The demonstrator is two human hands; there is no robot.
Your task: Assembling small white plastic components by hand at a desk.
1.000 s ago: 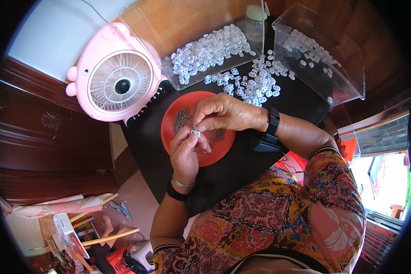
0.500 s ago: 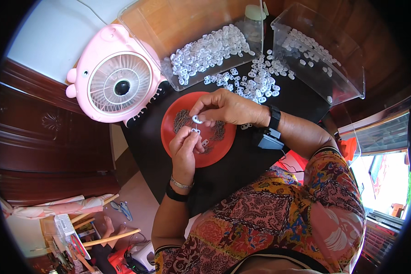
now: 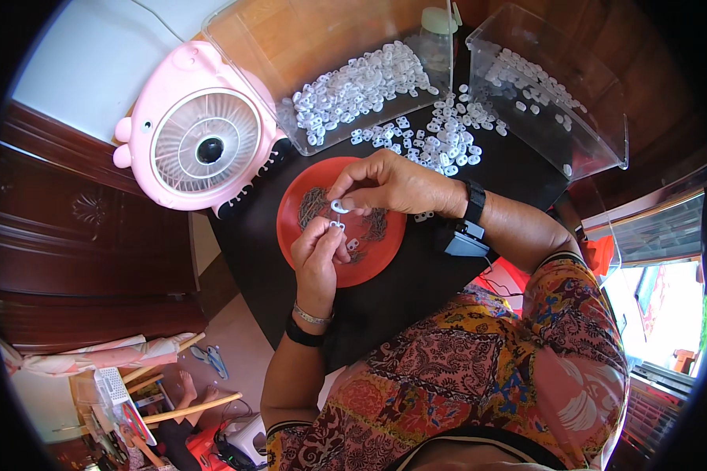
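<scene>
Over a red round bowl point(image 3: 379, 261), my two hands work close together. My left hand point(image 3: 315, 255) pinches a small white oval plastic piece with two holes point(image 3: 337, 225). Just above it, my right hand point(image 3: 397, 185) grips another white piece point(image 3: 338, 206), seen partly edge-on, between thumb and fingers. Something thin, like a pin, seems to run between the two pieces; it is too small to make out fully. Inside the bowl lie heaps of thin grey metal pins point(image 3: 313, 209) and a loose white piece point(image 3: 353, 245).
A clear bin point(image 3: 331, 141) full of white pieces lies behind the bowl. Loose pieces point(image 3: 448, 141) spill beside it, and a second clear bin point(image 3: 581, 141) stands right. A pink fan point(image 3: 145, 157) is at left. All rest on a dark table point(image 3: 267, 294).
The white piece in my right hand has tilted slightly. Otherwise both hands keep nearly the same place over the bowl.
</scene>
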